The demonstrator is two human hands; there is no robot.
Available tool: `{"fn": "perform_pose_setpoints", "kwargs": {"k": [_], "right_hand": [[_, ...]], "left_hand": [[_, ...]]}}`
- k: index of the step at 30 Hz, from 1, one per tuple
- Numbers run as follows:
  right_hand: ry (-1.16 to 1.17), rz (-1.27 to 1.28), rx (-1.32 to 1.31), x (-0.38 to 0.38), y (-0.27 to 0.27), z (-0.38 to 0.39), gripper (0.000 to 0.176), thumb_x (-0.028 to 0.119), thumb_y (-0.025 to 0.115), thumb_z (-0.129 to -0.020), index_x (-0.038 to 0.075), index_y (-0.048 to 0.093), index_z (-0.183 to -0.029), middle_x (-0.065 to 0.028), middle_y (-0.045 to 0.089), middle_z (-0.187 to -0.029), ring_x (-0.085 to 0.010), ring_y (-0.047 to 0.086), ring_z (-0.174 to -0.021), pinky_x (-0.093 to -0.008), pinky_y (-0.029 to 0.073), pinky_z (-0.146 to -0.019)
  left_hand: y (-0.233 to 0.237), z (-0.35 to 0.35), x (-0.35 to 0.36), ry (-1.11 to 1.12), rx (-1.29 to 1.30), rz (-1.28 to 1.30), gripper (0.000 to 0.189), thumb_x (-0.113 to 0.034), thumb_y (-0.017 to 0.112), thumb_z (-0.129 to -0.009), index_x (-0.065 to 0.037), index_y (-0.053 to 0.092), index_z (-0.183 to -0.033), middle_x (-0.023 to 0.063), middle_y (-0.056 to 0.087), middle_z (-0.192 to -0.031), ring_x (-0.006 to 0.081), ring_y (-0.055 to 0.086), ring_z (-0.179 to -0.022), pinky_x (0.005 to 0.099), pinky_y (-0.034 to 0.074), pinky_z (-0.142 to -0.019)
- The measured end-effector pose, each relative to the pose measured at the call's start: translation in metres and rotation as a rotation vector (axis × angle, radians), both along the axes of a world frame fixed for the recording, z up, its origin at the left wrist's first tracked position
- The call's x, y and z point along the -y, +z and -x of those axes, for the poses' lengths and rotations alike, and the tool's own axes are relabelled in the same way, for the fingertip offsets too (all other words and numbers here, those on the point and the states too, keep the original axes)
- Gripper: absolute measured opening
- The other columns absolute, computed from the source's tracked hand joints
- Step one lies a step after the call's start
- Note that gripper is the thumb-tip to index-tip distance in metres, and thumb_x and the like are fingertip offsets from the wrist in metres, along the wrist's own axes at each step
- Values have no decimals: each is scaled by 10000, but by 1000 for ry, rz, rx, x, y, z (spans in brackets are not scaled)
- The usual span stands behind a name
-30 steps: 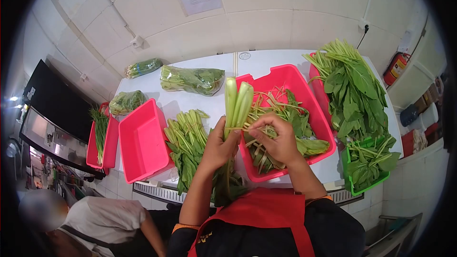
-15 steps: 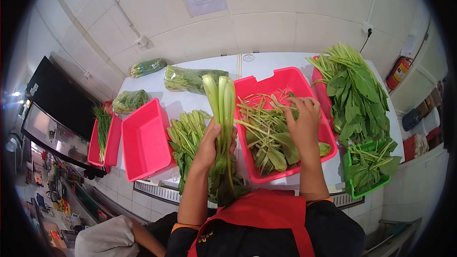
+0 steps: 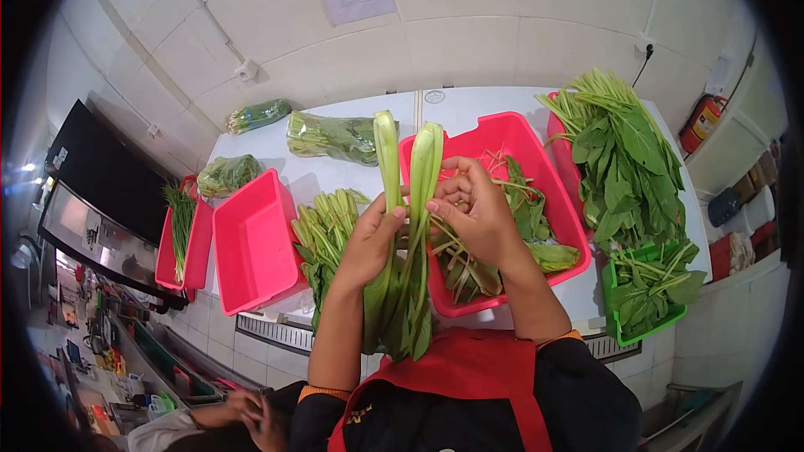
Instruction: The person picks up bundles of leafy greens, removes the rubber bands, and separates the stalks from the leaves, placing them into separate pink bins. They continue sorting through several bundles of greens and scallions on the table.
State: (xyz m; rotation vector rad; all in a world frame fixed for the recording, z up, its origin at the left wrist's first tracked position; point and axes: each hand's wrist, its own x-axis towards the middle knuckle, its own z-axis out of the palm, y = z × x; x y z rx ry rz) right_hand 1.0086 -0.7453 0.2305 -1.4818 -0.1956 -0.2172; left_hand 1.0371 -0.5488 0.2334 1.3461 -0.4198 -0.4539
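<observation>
My left hand (image 3: pixel 373 238) is closed around leafy green stalks (image 3: pixel 387 155), pale thick stems pointing up and leaves hanging towards the red apron. My right hand (image 3: pixel 475 211) grips another pale stem (image 3: pixel 426 159) of the greens just to the right, its fingertips pressed against it. The two stems stand apart at the top, and their leaves (image 3: pixel 398 318) hang together below my hands. Behind my right hand sits a pink bin (image 3: pixel 536 138) holding loose leaves and thin stalks. Left of my left hand lies a pile of similar greens (image 3: pixel 331 226) on the white table.
An empty-looking pink bin (image 3: pixel 251 238) and a narrow one with thin green stalks (image 3: pixel 180 226) stand left. Bagged greens (image 3: pixel 331 136) lie behind. Heaped leafy greens (image 3: pixel 624 151) and a green basket (image 3: pixel 645 331) are at right. Another person's hands (image 3: pixel 251 410) show bottom left.
My right hand has come from over the pink bin to the stalks and now grips one. The stems have spread apart. The other person's hands have come into view.
</observation>
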Motion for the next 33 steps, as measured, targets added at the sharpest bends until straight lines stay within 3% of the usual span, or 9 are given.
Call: {"fn": "perform_pose_setpoints", "kwargs": {"k": [4, 7, 17, 20, 23, 25, 27, 30, 33], "right_hand": [[112, -202, -6, -2, -13, -6, 363, 34, 537, -995, -35, 434, -1336, -102, 622, -1109, -123, 628, -965, -285, 517, -849], [-26, -197, 131, -7, -15, -10, 364, 22, 438, -1013, -36, 420, -1372, -115, 600, -1165, -135, 612, -1013, -296, 506, -900], [8, -335, 153, -11, -21, -13, 412, 146, 515, -1059, -2, 382, -1419, -102, 576, -1257, -137, 574, -1121, -283, 466, -977], [51, -343, 184, -20, -25, -15, 440, 131, 531, -1051, -9, 370, -1436, -112, 573, -1275, -137, 560, -1154, -277, 456, -989], [-26, -342, 152, -42, -42, -18, 479, 182, 489, -1073, -22, 333, -1477, -142, 576, -1292, -210, 565, -1150, -341, 431, -1023], [-91, -247, 103, -44, -53, -15, 593, 303, 522, -1059, -22, 301, -1504, -203, 526, -1336, -266, 527, -1197, -390, 411, -1037], [-337, 237, 549, -41, -41, -11, 767, 426, 578, -1012, -20, 251, -1543, -253, 440, -1400, -317, 469, -1256, -437, 408, -1031], [-358, 764, 388, -29, -9, 23, 1050, 472, 689, -936, -41, 42, -1584, -245, 220, -1547, -302, 419, -1328, -391, 439, -1021], [212, 181, 183, -26, -11, 24, 1121, 444, 754, -893, -16, 7, -1590, -245, 232, -1548, -309, 419, -1355, -399, 423, -1049]], "left_hand": [[-2, -1, -2, -17, -13, -33, 475, -284, 415, -1087, -42, 407, -1495, 124, 658, -1233, 187, 687, -986, 312, 568, -817], [1, -1, -4, -26, -92, -18, 580, -413, 347, -1093, -64, 317, -1555, 177, 599, -1363, 262, 674, -1088, 426, 559, -924], [-7, 1, 8, -50, -208, 198, 642, -493, 278, -1084, -78, 286, -1574, 171, 427, -1552, 293, 417, -1433, 537, 415, -1103], [-22, 4, 14, 10, -132, 109, 596, -408, 319, -1100, -25, 322, -1557, 187, 448, -1530, 291, 460, -1398, 432, 374, -1138], [-31, 12, 26, 115, 398, -284, 525, -321, 336, -1105, 16, 393, -1504, 196, 508, -1468, 300, 484, -1365, 394, 368, -1129], [-27, 19, 31, 160, 518, -322, 504, -287, 330, -1104, 45, 413, -1473, 196, 545, -1425, 291, 494, -1348, 367, 368, -1118], [-37, 22, 19, 142, 562, -451, 516, -298, 352, -1104, 33, 371, -1500, 187, 552, -1396, 282, 515, -1311, 364, 379, -1108], [-24, 31, 24, 271, 369, -205, 578, -349, 409, -1095, 5, 284, -1535, 196, 535, -1365, 286, 545, -1245, 369, 415, -1067], [-6, 24, 20, 305, 290, 91, 626, -385, 460, -1079, 0, 259, -1529, 162, 555, -1245, 272, 574, -1158, 375, 457, -1008]]}}
